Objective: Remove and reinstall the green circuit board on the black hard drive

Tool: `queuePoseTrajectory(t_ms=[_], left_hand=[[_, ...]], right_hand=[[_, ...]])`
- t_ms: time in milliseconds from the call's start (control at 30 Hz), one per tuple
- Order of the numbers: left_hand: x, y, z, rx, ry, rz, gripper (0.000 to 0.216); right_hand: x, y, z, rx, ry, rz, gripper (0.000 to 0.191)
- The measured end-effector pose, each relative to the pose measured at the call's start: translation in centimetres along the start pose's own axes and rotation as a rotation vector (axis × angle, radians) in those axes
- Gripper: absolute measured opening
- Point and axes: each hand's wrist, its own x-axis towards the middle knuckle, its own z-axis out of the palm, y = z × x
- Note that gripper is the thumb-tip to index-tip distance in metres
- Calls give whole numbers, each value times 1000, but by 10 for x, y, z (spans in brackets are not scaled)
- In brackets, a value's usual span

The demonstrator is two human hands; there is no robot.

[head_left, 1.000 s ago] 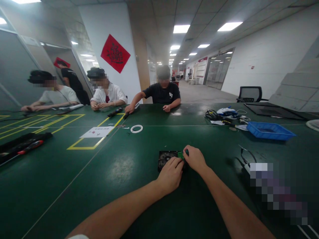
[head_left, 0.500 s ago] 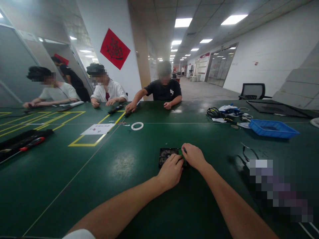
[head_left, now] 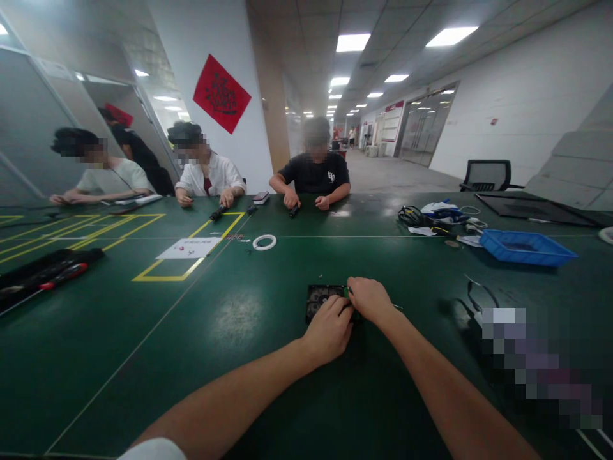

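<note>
A black hard drive (head_left: 318, 299) lies flat on the green table in front of me, with a green circuit board (head_left: 347, 291) showing at its right side. My left hand (head_left: 330, 324) is closed over the drive's right part, its bent fingers gripping there and covering much of it. Right against those fingers, my right hand (head_left: 370, 298) is closed in a pinch at the board's edge. What it pinches is hidden. A thin pale tip (head_left: 397, 307) shows just beyond the right wrist; I cannot tell what it belongs to.
Right of me are a blue tray (head_left: 529, 248), a bundle of cables (head_left: 412, 217) and a blurred-out long object (head_left: 536, 367). Left are a black case (head_left: 43, 271) with a red-handled tool, a paper sheet (head_left: 188, 248) and a white ring (head_left: 264, 242). Several people sit opposite.
My hands stay nearly in place at the drive; the pale tip now shows by my right wrist. Across the table, a person's arm has drawn back, holding a dark object.
</note>
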Motion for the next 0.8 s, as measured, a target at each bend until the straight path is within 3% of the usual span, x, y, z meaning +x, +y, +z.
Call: queuePoseTrajectory(t_ms=[800], left_hand=[[1, -6, 2, 23, -6, 12, 34]], right_hand=[[-16, 22, 12, 269, 159, -97, 21]])
